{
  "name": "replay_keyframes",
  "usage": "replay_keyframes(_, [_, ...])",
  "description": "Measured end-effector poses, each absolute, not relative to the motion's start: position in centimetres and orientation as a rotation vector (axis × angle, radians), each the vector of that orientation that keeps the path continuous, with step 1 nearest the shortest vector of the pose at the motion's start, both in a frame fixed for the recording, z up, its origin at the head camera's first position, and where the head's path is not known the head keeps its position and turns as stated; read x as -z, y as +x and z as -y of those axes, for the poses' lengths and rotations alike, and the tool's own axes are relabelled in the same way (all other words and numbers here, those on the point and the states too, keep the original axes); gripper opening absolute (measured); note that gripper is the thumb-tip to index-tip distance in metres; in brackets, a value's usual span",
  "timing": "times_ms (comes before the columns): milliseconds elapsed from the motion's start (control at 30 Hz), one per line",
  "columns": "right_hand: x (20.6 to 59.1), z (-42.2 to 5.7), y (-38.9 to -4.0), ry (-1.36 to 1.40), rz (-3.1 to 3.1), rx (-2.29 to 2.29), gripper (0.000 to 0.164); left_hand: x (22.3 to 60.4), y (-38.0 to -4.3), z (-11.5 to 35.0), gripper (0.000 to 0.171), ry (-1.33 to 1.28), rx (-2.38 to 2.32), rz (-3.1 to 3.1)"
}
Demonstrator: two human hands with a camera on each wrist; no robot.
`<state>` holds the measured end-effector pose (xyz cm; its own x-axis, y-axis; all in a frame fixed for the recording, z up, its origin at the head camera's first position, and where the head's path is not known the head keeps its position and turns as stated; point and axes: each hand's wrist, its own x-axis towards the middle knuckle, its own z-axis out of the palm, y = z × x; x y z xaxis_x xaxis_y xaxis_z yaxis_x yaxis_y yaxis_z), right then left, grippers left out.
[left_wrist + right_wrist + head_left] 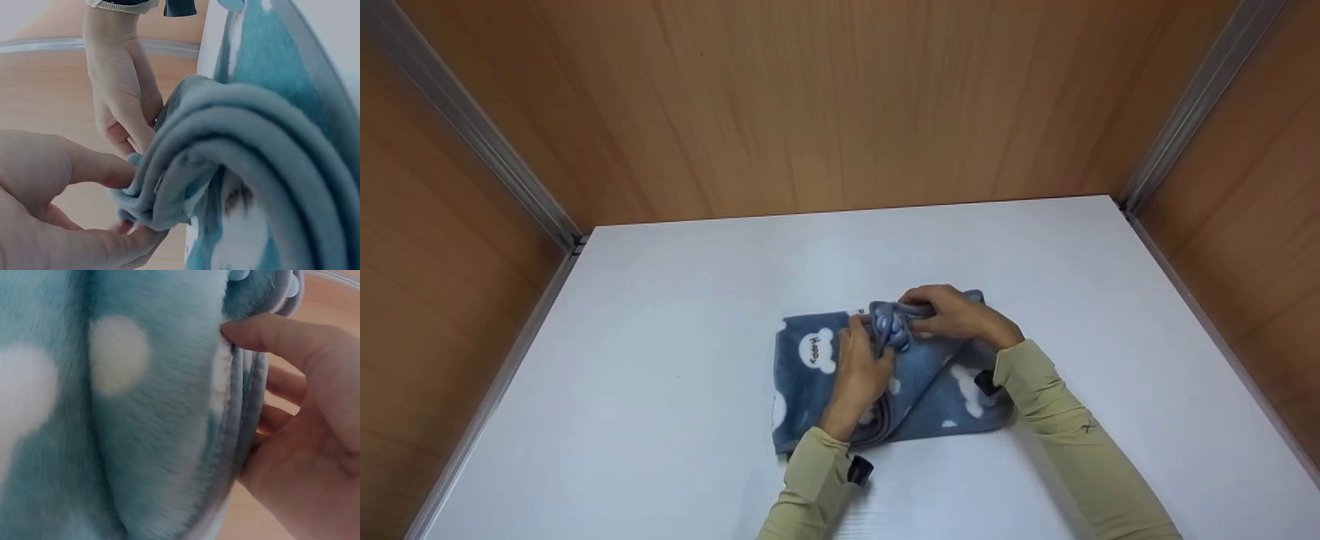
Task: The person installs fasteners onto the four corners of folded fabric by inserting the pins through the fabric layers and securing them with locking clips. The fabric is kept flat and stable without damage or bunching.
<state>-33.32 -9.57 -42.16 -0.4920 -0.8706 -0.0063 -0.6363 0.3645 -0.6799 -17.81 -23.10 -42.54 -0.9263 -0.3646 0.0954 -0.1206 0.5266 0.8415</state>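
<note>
A blue fleece blanket (937,405) with white bear-head and cloud prints lies folded on the white table. My left hand (861,375) grips its gathered layers near the far edge, thumb on one side and fingers on the other. Several rounded, grey-trimmed layers (247,112) curve away from that grip in the left wrist view. Just to the right, my right hand (956,313) pinches the trimmed edge (247,410) between thumb and fingers. A bunched part (891,327) of the blanket stands up between both hands. The left part lies flat, with "Happy" on a white bear print (819,350).
The white table (660,315) surrounds the blanket on all sides. Wood-grain panels (840,112) rise at the back, left and right, with metal corner rails (1192,97). A small black device (860,470) sits at the left wrist.
</note>
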Motion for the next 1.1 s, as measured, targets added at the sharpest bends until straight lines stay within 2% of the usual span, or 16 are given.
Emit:
replay_keyframes(467, [40.6, 5.9, -33.0, -1.350, -2.164, 0.970, 0.030, 41.6, -17.1, 20.9, 0.050, 0.045, 1.346, 2.433])
replay_keyframes(800, [39.9, 2.9, -32.4, -1.392, -2.136, 0.928, 0.033, 41.1, -16.2, 19.0, 0.086, -0.061, 1.354, 2.548])
replay_keyframes(1100, [39.7, 0.0, -31.5, -1.383, -2.120, 0.838, 0.027, 41.8, -15.7, 17.2, 0.079, -0.251, 1.266, 2.620])
